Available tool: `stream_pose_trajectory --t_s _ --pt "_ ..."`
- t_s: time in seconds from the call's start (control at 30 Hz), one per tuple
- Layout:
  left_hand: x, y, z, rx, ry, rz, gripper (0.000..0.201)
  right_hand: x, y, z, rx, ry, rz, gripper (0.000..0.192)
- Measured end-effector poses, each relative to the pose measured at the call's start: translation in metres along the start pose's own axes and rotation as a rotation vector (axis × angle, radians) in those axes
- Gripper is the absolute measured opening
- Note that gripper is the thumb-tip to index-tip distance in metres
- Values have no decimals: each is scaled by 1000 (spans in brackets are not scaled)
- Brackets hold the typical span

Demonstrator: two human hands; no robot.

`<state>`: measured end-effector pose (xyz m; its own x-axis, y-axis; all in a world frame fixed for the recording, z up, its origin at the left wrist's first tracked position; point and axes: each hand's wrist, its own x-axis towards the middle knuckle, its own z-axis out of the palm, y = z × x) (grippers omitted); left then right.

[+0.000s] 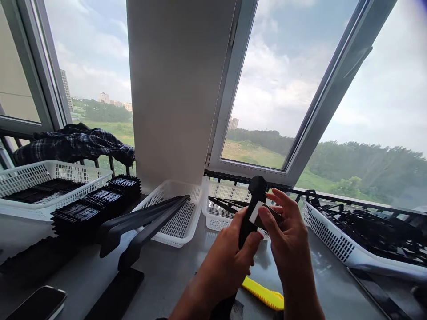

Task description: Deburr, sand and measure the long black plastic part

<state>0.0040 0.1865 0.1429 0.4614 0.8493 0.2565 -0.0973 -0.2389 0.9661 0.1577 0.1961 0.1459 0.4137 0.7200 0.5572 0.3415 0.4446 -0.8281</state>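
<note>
Holding one black handle (pixel 251 209), the left hand (pixel 230 258) grips it while the right hand (pixel 288 235) pinches its small pale tag (pixel 257 214).

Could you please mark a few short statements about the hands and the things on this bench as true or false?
1. The left hand grips a black part. True.
2. The right hand rests flat on the table. False: it is raised, fingers at the black part.
3. A yellow tool lies below the hands. True.
4. The phone lies inside a white basket. False: it lies on the table, near left.
</note>
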Motion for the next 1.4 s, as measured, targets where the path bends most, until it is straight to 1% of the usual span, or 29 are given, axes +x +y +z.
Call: stream_pose_trajectory --t_s 0.13,0.2,0.3,0.5,0.6,0.67,0.73,0.83,0.97,1.07,1.13,1.3,1.4 --pt "-3 0 1 42 18 62 57 -1 0 1 22 24 -8 63" --pt "-4 0 2 26 47 79 57 -2 -1 2 24 26 -5 63" --pt "-5 -3 4 -21 77 75 57 -3 0 3 33 -4 15 62" --pt "-4 -3 9 -129 23 39 69 -2 -1 0 43 -4 42 66" --pt "-5 -1 10 -159 47 26 70 -4 -6 -1 23 -48 36 71" --pt "-5 0 10 -167 55 27 68 -7 -7 1 -20 -76 13 70" --pt "-5 0 9 -185 61 28 68 -8 -7 2 -52 -96 -18 70" --pt "-5 1 8 -231 81 41 69 -9 -3 4 -55 -140 -47 74" --pt "-4 3 6 -257 157 80 70 -13 -8 7 -36 -250 -52 79" --pt "-3 2 3 -271 198 96 71 -16 -15 10 -30 -308 -66 79" --pt "-3 1 3 -287 198 89 72 -15 -15 11 -31 -302 -59 78" --pt "-6 3 7 -349 155 61 70 -8 -4 7 16 -154 -33 70" --pt "-7 5 7 -351 139 73 68 -7 -2 4 34 -128 -28 69"
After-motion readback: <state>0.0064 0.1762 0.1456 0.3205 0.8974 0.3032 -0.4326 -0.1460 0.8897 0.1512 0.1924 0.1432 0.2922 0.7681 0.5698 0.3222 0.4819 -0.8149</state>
